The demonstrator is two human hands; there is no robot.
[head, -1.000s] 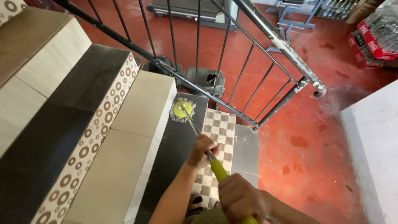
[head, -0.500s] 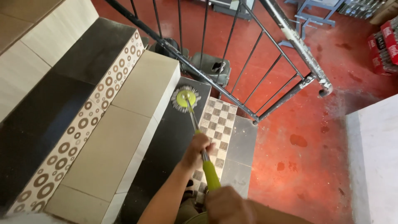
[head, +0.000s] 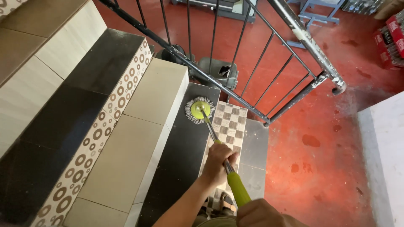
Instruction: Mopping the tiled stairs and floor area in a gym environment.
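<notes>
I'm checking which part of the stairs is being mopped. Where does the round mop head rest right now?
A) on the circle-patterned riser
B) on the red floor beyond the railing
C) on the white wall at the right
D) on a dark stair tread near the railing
D: the mop head lies flat on the dark tread, just short of the metal railing, with the left hand and right hand gripping the handle.
</notes>
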